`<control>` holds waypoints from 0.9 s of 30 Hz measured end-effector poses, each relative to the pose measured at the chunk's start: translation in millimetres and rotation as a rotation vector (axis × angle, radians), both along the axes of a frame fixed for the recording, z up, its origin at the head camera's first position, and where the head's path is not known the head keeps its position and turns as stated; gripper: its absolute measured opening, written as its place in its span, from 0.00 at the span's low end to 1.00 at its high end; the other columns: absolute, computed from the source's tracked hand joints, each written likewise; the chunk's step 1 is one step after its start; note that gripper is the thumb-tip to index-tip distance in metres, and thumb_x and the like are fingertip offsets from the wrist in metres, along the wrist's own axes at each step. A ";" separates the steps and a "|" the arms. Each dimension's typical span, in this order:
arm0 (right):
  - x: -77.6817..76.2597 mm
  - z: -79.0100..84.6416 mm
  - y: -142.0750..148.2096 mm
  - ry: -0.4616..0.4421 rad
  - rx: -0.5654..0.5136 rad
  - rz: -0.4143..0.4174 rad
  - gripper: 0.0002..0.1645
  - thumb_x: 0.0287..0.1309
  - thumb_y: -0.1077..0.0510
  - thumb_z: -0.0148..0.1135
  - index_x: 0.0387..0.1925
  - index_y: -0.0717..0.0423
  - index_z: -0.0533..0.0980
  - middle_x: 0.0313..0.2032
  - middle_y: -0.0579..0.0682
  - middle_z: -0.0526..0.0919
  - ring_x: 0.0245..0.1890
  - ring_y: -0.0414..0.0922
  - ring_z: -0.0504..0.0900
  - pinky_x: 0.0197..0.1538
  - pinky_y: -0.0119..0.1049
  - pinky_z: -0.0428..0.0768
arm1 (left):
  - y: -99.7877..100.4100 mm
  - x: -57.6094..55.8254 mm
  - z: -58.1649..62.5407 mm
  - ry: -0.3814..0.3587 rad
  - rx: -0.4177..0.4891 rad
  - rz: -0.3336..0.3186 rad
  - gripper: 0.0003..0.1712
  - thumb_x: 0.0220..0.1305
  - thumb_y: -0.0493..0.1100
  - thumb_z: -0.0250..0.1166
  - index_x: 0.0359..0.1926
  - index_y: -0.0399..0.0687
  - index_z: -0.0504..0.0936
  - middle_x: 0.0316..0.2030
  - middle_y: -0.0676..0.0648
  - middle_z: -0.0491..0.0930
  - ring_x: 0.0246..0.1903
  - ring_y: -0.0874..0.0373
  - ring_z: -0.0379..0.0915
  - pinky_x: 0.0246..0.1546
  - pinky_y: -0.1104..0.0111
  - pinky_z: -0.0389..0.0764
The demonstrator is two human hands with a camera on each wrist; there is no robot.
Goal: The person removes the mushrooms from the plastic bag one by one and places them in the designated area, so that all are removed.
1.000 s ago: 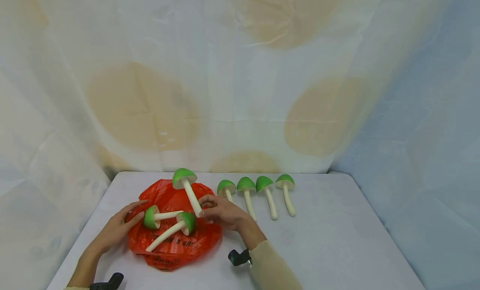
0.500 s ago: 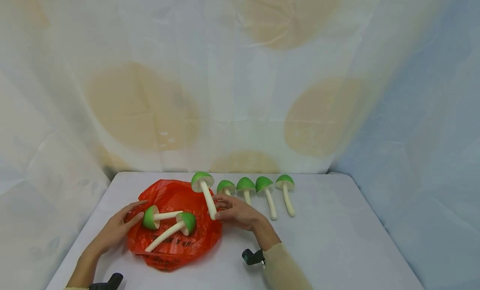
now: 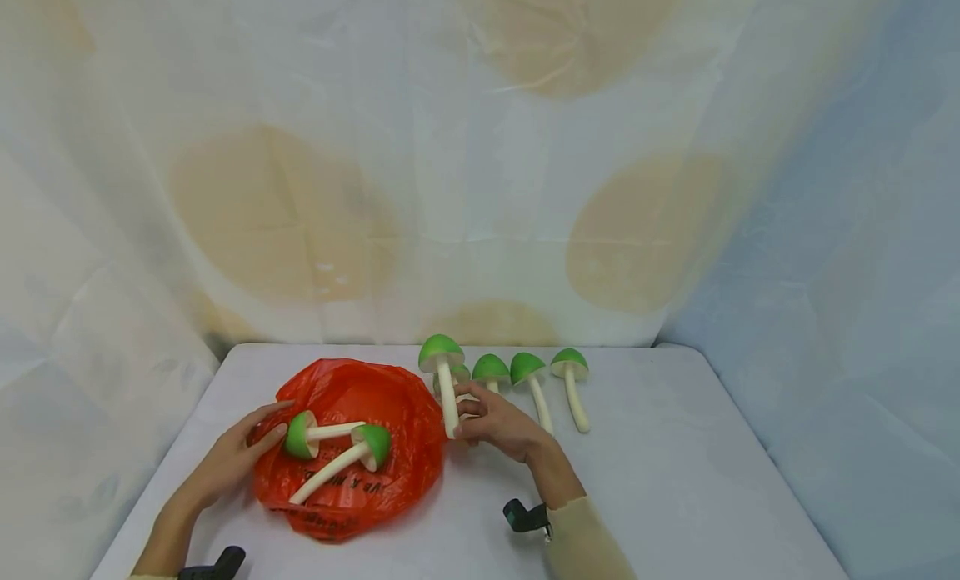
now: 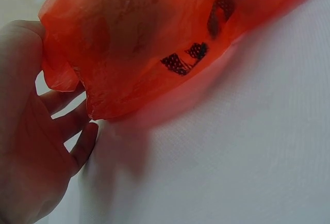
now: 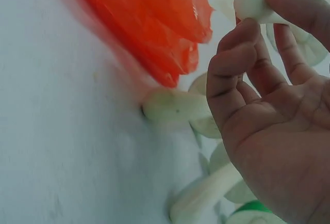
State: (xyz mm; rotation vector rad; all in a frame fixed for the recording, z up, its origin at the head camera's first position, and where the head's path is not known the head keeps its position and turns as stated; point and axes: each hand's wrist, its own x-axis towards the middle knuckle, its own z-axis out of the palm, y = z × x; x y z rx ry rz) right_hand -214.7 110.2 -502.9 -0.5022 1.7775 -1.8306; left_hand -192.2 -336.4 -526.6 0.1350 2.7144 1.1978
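Observation:
My right hand [image 3: 498,422] pinches a toy mushroom [image 3: 447,388] by the lower part of its white stem, its green cap [image 3: 441,352] uppermost. In the right wrist view the stem end [image 5: 252,4] sits between thumb and fingertips. At the left, my left hand [image 3: 232,459] holds the side of a red plastic bag [image 3: 405,480], with thumb and fingers about its edge [image 4: 67,77]. Two more mushrooms lie in the bag's open mouth: one sideways [image 3: 302,436], one aslant [image 3: 371,447].
Right of the bag several mushrooms lie in a row, caps to the back, among them one mushroom [image 3: 527,368] and the rightmost mushroom [image 3: 572,380]. The row's leftmost one [image 3: 459,373] is partly hidden behind the held mushroom. A pale curtain [image 3: 480,188] hangs behind the white table [image 3: 660,480].
My right hand has carried the mushroom rightward from over the bag to the left end of the row. The left hand and bag have stayed in place.

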 end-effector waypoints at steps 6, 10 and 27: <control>6.3 1.9 10.4 0.037 0.070 0.015 0.35 0.57 0.64 0.64 0.64 0.62 0.62 0.45 0.58 0.83 0.31 0.45 0.76 0.31 0.34 0.72 | -0.4 0.6 1.0 0.016 -0.003 -0.005 0.38 0.72 0.66 0.54 0.75 0.54 0.64 0.73 0.31 0.58 0.72 0.25 0.47 0.60 0.26 0.58; 11.6 -0.8 16.4 0.037 0.092 0.012 0.40 0.57 0.63 0.66 0.68 0.61 0.59 0.44 0.57 0.83 0.30 0.47 0.75 0.31 0.35 0.72 | -0.8 0.9 0.5 0.031 0.003 -0.013 0.37 0.72 0.65 0.55 0.74 0.53 0.65 0.73 0.31 0.59 0.72 0.25 0.48 0.60 0.25 0.58; 35.2 -9.0 54.0 0.022 0.241 0.001 0.36 0.55 0.66 0.70 0.62 0.64 0.64 0.46 0.56 0.86 0.33 0.46 0.84 0.33 0.36 0.80 | 0.6 0.2 1.5 0.005 0.000 -0.002 0.38 0.72 0.66 0.54 0.74 0.53 0.64 0.73 0.30 0.57 0.71 0.25 0.48 0.61 0.27 0.60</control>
